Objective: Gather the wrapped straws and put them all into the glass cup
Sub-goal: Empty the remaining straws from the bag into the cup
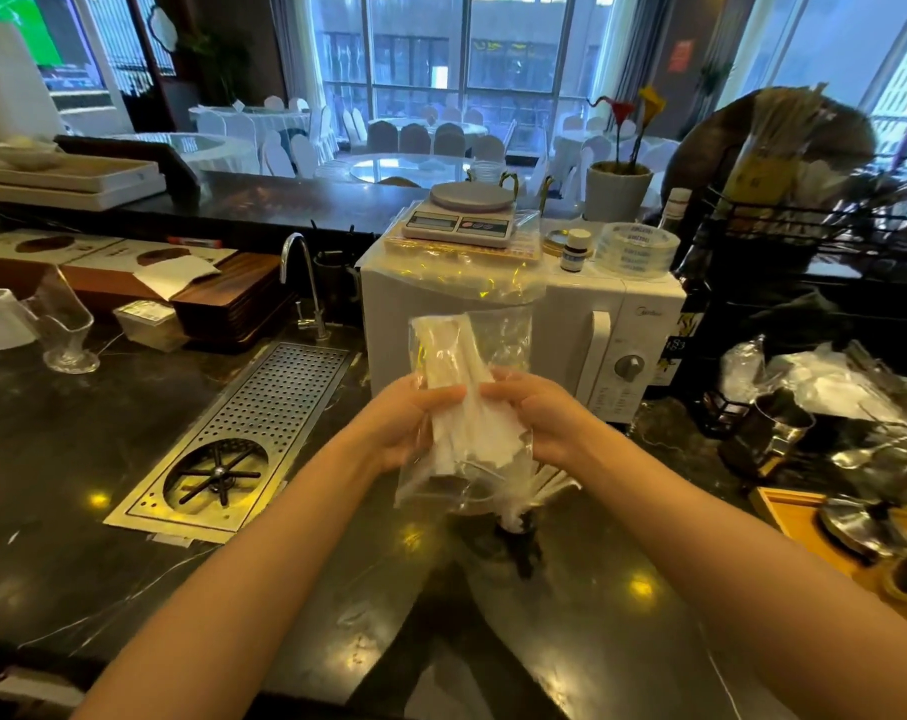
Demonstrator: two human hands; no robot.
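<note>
Above the middle of the dark counter [103,537], the left hand [409,423] and right hand [539,418] each close their grip on a clear bag [467,475] of wrapped straws [456,366], while the glass cup [66,324] stands near the counter's far left edge.

Scale [469,213] on microwave [524,335] — drip tray [264,418] left.
</note>
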